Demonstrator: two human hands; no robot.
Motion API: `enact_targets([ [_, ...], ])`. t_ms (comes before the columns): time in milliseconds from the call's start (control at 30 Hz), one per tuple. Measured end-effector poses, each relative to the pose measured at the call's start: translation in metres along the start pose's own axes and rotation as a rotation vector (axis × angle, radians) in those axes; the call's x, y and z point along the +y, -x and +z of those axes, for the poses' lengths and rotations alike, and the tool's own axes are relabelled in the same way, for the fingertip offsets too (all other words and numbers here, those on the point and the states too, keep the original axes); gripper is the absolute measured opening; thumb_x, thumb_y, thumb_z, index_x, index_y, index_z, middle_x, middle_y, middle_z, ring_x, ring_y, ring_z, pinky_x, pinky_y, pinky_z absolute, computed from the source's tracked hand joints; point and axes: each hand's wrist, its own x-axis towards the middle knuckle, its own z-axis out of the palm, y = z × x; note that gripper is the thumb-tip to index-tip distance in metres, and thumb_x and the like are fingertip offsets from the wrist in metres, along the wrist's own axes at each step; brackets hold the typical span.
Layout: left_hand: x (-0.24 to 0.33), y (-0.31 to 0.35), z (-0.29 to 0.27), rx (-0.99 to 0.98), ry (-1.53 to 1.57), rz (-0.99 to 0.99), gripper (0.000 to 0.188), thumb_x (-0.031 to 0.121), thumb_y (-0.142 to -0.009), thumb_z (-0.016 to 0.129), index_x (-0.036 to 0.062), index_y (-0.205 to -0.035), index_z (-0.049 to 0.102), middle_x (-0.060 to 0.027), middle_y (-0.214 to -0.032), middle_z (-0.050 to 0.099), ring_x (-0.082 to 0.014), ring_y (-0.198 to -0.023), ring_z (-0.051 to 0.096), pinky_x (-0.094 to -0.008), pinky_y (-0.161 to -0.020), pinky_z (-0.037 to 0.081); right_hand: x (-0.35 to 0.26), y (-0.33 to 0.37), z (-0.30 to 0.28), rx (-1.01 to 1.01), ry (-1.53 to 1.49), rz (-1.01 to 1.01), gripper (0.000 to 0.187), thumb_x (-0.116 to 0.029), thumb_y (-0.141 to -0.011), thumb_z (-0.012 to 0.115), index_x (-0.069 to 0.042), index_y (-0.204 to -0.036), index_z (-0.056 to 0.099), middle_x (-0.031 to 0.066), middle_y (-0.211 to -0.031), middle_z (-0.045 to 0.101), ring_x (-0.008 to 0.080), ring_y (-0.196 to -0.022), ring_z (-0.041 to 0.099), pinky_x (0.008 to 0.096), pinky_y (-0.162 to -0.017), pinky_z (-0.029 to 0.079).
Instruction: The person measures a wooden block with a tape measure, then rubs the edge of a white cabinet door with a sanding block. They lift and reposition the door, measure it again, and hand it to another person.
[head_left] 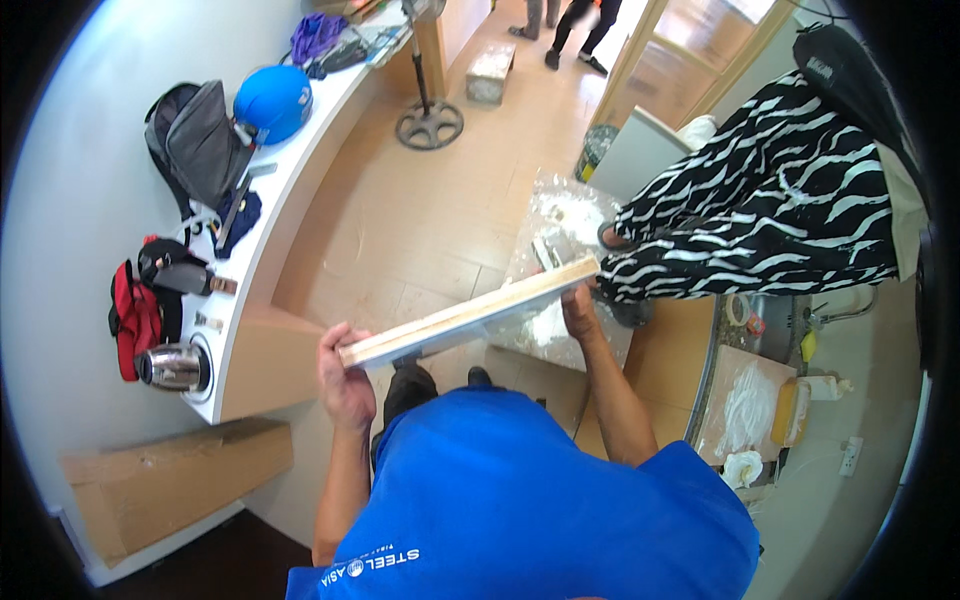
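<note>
A long flat panel, seen nearly edge-on, spans the space in front of my chest. Its upper edge is pale wood and its side is grey-white; the right end tilts away from me. My left hand grips the near left end, fingers curled over it. At the far right end, my right hand is closed on the panel from below. Behind that end lies a plastic-covered platform with white smears, and a small trowel-like tool rests on it.
Someone in black-and-white patterned trousers stands close at the right. A curved white counter on the left holds a blue helmet, a backpack and a kettle. A fan stand is ahead; a sink counter is right.
</note>
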Motion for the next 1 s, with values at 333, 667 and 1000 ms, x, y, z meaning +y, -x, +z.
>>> enact_targets([
  [333, -0.087, -0.066, -0.108, 0.068, 0.190, -0.463, 0.060, 0.051, -0.111, 0.035, 0.0007, -0.111, 0.067, -0.0130, -0.107, 0.072, -0.0228, -0.101, 0.067, -0.0395, -0.095, 0.051, 0.002, -0.016, 0.061, 0.063, -0.003, 0.127, 0.090, -0.083, -0.087, 0.057, 0.001, -0.117, 0.065, 0.0032, -0.108, 0.064, 0.0169, -0.101, 0.055, 0.0331, -0.091, 0.046],
  [667, -0.043, -0.239, -0.162, -0.007, 0.247, -0.314, 0.053, 0.042, -0.111, 0.037, 0.0024, -0.091, 0.066, -0.0147, -0.088, 0.070, -0.0256, -0.090, 0.067, -0.0383, -0.080, 0.054, -0.107, -0.102, 0.180, 0.277, 0.068, 0.151, 0.090, -0.079, -0.082, 0.067, 0.002, -0.122, 0.064, 0.0083, -0.110, 0.065, 0.0191, -0.107, 0.059, 0.0347, -0.097, 0.046],
  [1000, -0.024, -0.437, -0.091, -0.443, 0.301, -0.429, 0.074, 0.049, -0.109, 0.028, -0.0010, -0.075, 0.071, -0.0186, -0.077, 0.071, -0.0325, -0.077, 0.072, -0.0430, -0.078, 0.057, -0.106, -0.167, 0.201, 0.425, -0.003, 0.056, 0.073, -0.070, -0.096, 0.056, -0.002, -0.125, 0.051, 0.0046, -0.108, 0.064, 0.0138, -0.099, 0.063, 0.0300, -0.090, 0.051],
])
